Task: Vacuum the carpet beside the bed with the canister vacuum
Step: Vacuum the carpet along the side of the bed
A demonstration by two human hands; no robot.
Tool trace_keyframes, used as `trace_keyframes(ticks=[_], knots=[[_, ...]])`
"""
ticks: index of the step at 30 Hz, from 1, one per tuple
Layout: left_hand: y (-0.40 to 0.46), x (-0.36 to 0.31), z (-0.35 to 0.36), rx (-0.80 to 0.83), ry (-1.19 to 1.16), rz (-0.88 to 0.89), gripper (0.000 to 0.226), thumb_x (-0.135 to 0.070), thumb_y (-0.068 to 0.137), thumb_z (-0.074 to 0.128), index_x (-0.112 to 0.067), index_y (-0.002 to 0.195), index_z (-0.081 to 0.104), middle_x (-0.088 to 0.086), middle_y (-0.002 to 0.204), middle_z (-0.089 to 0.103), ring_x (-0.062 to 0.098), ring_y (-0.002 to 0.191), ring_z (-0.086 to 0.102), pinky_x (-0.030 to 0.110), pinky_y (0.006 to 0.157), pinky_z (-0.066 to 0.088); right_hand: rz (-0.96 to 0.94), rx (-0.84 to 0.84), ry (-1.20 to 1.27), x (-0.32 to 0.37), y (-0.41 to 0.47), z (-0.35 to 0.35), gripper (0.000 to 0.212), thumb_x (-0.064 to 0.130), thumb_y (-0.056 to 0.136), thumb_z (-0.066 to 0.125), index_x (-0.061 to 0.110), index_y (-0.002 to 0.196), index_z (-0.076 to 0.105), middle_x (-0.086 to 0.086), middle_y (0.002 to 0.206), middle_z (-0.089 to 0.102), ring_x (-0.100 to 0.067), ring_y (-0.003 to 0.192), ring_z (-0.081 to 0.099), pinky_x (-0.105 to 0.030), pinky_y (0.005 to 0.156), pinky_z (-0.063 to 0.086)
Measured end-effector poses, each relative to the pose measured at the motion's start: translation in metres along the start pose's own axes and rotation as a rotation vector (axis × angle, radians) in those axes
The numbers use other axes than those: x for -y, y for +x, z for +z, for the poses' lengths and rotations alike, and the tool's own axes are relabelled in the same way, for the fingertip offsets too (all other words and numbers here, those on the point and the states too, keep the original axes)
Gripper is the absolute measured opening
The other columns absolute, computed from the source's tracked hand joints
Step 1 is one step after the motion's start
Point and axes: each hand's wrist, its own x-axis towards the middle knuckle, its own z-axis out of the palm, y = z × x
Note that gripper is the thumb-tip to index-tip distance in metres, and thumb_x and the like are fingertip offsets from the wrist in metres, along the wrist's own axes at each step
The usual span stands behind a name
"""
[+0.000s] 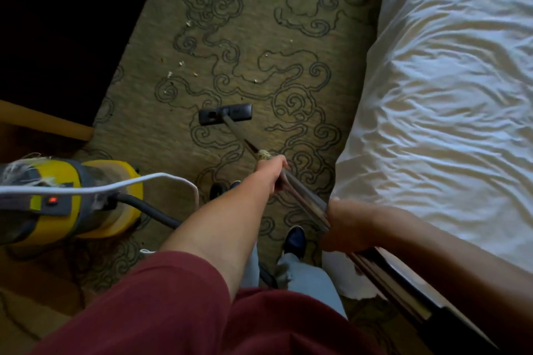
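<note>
Two hands are seen on the vacuum wand [291,181], which runs from lower right up to a dark floor nozzle [225,114]. The nozzle is set flat on the patterned olive carpet [161,135], roughly mid-frame, between a dark piece of furniture [57,23] on the left and the bed [450,95] on the right. The left hand [272,171] is stretched forward with fingers wrapped round the wand, just below a pale taped section of the tube. The right hand [344,225] is held nearer the body, fingers curled under the wand's rear end; it is blurred, so exact finger placement cannot be told. Small pale crumbs [181,63] are scattered on the carpet ahead of the nozzle, well apart from it.

At left the yellow and grey canister [86,199] is stood on the carpet edge; a red lit switch [52,200] is visible on its grey band. The tank wall is opaque from this angle, so its contents cannot be told. A dark hose [155,210] leaves the canister toward the person. A white cord [115,186] is draped across the canister top. Frayed pale fibres are seen on the canister's left end.

White rumpled bedding covers the bed. A dark red sleeve [161,305], light trousers and a dark shoe [294,239] are in view below.
</note>
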Motion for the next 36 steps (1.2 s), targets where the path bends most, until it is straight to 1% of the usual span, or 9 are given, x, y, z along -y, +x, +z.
trace_keyframes(ticks=[4, 8, 10, 14, 18, 22, 25, 30, 36], knots=[[0.04, -0.07, -0.046, -0.052, -0.011, 0.075, 0.017, -0.014, 0.084, 0.059, -0.007, 0.1, 0.055, 0.011, 0.073, 0.055, 0.025, 0.06, 0.057, 0.03, 0.056, 0.052, -0.028, -0.044, 0.022, 0.045, 0.04, -0.062, 0.052, 0.036, 0.085, 0.069, 0.009, 0.126, 0.052, -0.004, 0.103, 0.061, -0.02, 0.093, 0.064, -0.031, 0.08, 0.056], [0.103, -0.148, -0.108, -0.059, -0.043, 0.108, 0.017, -0.015, 0.083, 0.059, -0.007, 0.098, 0.055, 0.013, 0.078, 0.057, 0.029, 0.07, 0.06, 0.033, 0.059, 0.054, -0.048, -0.075, -0.022, 0.107, 0.102, -0.137, 0.045, 0.037, 0.087, 0.067, 0.011, 0.123, 0.057, -0.005, 0.104, 0.065, -0.02, 0.091, 0.064, -0.032, 0.079, 0.056], [0.135, -0.18, -0.138, -0.058, -0.045, 0.101, 0.015, -0.016, 0.083, 0.058, -0.008, 0.095, 0.054, 0.013, 0.081, 0.058, 0.03, 0.076, 0.062, 0.037, 0.066, 0.056, -0.058, -0.083, -0.041, 0.138, 0.131, -0.169, 0.039, 0.037, 0.085, 0.066, 0.012, 0.114, 0.06, -0.005, 0.095, 0.064, -0.021, 0.083, 0.064, -0.03, 0.066, 0.054], [0.203, -0.26, -0.214, -0.069, -0.053, 0.095, 0.016, -0.017, 0.085, 0.058, -0.01, 0.099, 0.055, 0.012, 0.084, 0.06, 0.028, 0.075, 0.063, 0.031, 0.059, 0.055, -0.073, -0.108, -0.064, 0.215, 0.202, -0.25, 0.027, 0.038, 0.083, 0.067, 0.015, 0.095, 0.058, -0.001, 0.072, 0.052, -0.017, 0.063, 0.055, -0.024, 0.052, 0.04], [0.253, -0.328, -0.273, -0.054, -0.051, 0.057, 0.014, -0.017, 0.085, 0.056, -0.012, 0.098, 0.054, 0.01, 0.087, 0.06, 0.027, 0.078, 0.063, 0.035, 0.073, 0.054, -0.1, -0.116, -0.042, 0.272, 0.262, -0.315, 0.025, 0.037, 0.08, 0.067, 0.018, 0.075, 0.051, -0.001, 0.073, 0.056, -0.014, 0.061, 0.055, -0.026, 0.054, 0.042], [0.29, -0.378, -0.309, -0.042, -0.075, 0.055, 0.009, -0.017, 0.084, 0.055, -0.014, 0.092, 0.053, 0.009, 0.084, 0.059, 0.026, 0.074, 0.063, 0.036, 0.075, 0.059, -0.114, -0.157, -0.049, 0.308, 0.307, -0.361, 0.029, 0.038, 0.074, 0.064, 0.016, 0.066, 0.047, -0.001, 0.072, 0.058, -0.016, 0.062, 0.056, -0.029, 0.061, 0.045], [0.311, -0.398, -0.315, 0.007, -0.08, 0.022, 0.018, -0.018, 0.084, 0.055, -0.012, 0.101, 0.053, 0.012, 0.097, 0.06, 0.03, 0.092, 0.064, 0.044, 0.089, 0.058, -0.102, -0.157, -0.068, 0.32, 0.327, -0.381, 0.027, 0.036, 0.074, 0.063, 0.015, 0.068, 0.049, -0.003, 0.074, 0.059, -0.02, 0.064, 0.058, -0.03, 0.066, 0.048], [0.32, -0.384, -0.302, 0.031, -0.061, -0.041, 0.021, -0.019, 0.08, 0.055, -0.01, 0.1, 0.056, 0.013, 0.1, 0.066, 0.03, 0.086, 0.066, 0.031, 0.061, 0.056, -0.089, -0.067, -0.09, 0.315, 0.329, -0.378, 0.022, 0.032, 0.081, 0.064, 0.016, 0.07, 0.052, -0.003, 0.074, 0.061, -0.018, 0.064, 0.06, -0.032, 0.065, 0.054], [0.29, -0.346, -0.269, 0.038, -0.08, -0.066, 0.022, -0.019, 0.081, 0.055, -0.011, 0.102, 0.056, 0.015, 0.101, 0.064, 0.03, 0.09, 0.065, 0.041, 0.079, 0.057, -0.089, -0.015, -0.118, 0.282, 0.292, -0.356, 0.025, 0.033, 0.082, 0.065, 0.016, 0.071, 0.05, -0.003, 0.076, 0.059, -0.017, 0.065, 0.059, -0.026, 0.055, 0.045]])
